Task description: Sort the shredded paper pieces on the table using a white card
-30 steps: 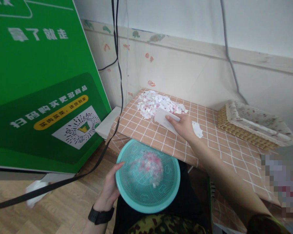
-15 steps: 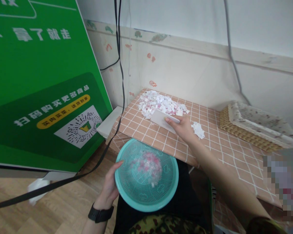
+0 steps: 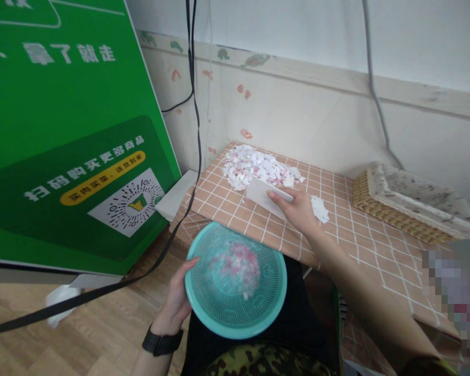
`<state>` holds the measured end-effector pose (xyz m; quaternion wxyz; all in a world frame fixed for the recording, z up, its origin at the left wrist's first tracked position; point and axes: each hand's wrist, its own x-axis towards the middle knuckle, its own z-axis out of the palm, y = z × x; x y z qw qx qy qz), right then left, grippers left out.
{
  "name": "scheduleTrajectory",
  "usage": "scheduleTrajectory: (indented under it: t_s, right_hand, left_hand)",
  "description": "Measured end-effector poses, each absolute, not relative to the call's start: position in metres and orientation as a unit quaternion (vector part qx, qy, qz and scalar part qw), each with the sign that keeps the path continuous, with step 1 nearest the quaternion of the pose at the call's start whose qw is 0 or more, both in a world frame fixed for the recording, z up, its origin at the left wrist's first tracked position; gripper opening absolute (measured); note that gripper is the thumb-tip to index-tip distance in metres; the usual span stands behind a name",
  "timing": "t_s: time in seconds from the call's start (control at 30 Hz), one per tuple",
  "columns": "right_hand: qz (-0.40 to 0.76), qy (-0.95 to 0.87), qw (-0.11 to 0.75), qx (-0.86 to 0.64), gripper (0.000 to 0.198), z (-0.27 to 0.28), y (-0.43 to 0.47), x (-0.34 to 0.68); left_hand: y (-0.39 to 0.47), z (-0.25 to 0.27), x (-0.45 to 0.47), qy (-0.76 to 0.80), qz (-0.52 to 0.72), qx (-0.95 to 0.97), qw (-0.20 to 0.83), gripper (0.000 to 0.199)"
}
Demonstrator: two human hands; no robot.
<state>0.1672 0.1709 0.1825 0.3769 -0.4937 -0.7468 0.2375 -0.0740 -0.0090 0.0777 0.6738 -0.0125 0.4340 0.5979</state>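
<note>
My left hand (image 3: 180, 290) grips the left rim of a turquoise plastic colander (image 3: 272, 308), which is held against the table's front edge above my lap. Pink and white paper scraps (image 3: 238, 266) lie in its bottom. My right hand (image 3: 297, 209) pinches a flat white card (image 3: 264, 196), tilted over the tablecloth. Just beyond the card spreads a large heap of white and pink paper scraps (image 3: 258, 167). A smaller pile of white scraps (image 3: 320, 209) sits right of my right hand, partly behind it.
A checked brown cloth covers the table (image 3: 360, 245). At its right end stands a lined wicker basket (image 3: 407, 209). A black strap (image 3: 168, 245) hangs across the left side in front of a green sign panel (image 3: 74, 104). The wall (image 3: 297, 115) closes off the back.
My right hand and the card have shifted slightly to the right, away from the big heap. The colander and my left hand stay about where they were.
</note>
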Motion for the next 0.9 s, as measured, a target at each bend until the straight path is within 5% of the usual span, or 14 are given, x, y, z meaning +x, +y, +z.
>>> scheduleTrajectory:
  t_s: [0.9]
  right_hand:
    - [0.317,-0.777,0.328,-0.434,0.034,0.179,0.171,0.153]
  left_hand:
    - [-0.01,0.076,-0.079,0.437,0.597,-0.016,0.673,0.015]
